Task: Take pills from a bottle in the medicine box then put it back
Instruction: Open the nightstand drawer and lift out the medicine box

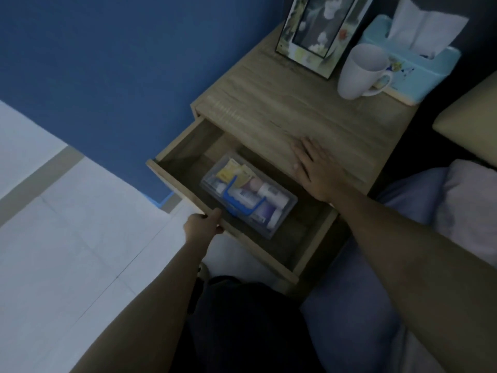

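While our left hand (203,224) is gripping the front edge of the open drawer (188,162), our right hand (314,170) is lying flat, fingers spread, on the counter (282,111) w/ nothing in it. Clear medicine box (248,193) is sitting inside the drawer, lid closed; prob. several bottles (271,193) inside, tho it's dim.

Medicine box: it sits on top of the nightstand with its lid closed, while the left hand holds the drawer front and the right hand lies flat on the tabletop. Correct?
Not quite. The head view shows the medicine box inside the open drawer, not on top of the nightstand. The rest holds: lid closed, left hand on the drawer front, right hand flat on the tabletop.
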A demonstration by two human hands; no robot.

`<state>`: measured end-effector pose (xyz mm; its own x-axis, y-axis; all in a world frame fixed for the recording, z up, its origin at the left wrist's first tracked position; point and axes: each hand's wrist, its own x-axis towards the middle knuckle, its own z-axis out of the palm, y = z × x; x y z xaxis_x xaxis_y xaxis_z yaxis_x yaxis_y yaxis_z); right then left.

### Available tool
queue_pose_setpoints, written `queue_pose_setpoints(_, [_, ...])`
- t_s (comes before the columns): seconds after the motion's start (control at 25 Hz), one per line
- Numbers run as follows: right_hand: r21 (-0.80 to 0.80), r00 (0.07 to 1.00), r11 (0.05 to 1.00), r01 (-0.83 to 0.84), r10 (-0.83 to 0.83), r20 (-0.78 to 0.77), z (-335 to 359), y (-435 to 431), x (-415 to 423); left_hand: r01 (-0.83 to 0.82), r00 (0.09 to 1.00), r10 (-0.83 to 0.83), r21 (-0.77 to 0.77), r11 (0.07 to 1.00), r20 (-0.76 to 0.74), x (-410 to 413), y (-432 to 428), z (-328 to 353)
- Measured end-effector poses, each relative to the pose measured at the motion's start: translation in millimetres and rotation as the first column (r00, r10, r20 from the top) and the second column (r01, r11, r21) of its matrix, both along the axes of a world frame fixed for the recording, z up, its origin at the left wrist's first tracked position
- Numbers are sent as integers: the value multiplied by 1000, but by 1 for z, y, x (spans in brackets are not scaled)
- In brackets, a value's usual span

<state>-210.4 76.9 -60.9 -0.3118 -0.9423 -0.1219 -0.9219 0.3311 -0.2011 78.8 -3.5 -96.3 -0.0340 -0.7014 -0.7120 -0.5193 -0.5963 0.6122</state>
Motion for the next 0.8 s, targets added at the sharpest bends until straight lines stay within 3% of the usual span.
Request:
queue_pose_setpoints(0.16, [59, 1000, 998, -12, 12, -11, 4, -2, 1, -20, 999, 18, 68, 998, 29, 22, 6, 7])
queue_pose_setpoints(0.2, [79, 1000, 997, -6, 8, -21, 6, -2, 3, -44, 997, 42, 26, 999, 68, 22, 9, 11])
queue_pose_setpoints(0.28, [26, 997, 998, 59, -57, -57, 11, 0, 15, -138, 977, 171, -235, 962, 128, 20, 9, 28])
queue_pose_setpoints(0.32, [-52, 990, 992, 113, -117, -77, 13, 4, 27, -160, 972, 216, -404, 900, 96, 18, 3, 37])
queue_pose_setpoints(0.4, [-199, 967, 955, 218, -239, -87, 12, 13, 65, -17, 992, 93, -638, 770, 86, 9, -18, 48])
queue_pose_setpoints(0.44, [-227, 957, 936, 268, -286, -50, 9, 18, 88, 110, 991, -26, -667, 736, 135, 3, -30, 51])
queue_pose_setpoints(0.52, [-205, 922, 899, 388, -378, 88, 1, 28, 130, 375, 927, -276, -584, 720, 254, -11, -57, 53])
queue_pose_setpoints(0.64, [-17, 724, 744, 667, -644, 246, -15, 29, 163, 759, 651, -634, -341, 555, 417, -25, -81, 38])
queue_pose_setpoints(0.72, [167, 451, 529, 832, -820, 352, -20, 25, 170, 754, 656, -689, -228, 616, 307, -26, -85, 26])
queue_pose_setpoints(0.8, [325, 193, 383, 865, -851, 489, -25, 17, 176, 733, 679, -689, -174, 658, 255, -27, -88, 17])
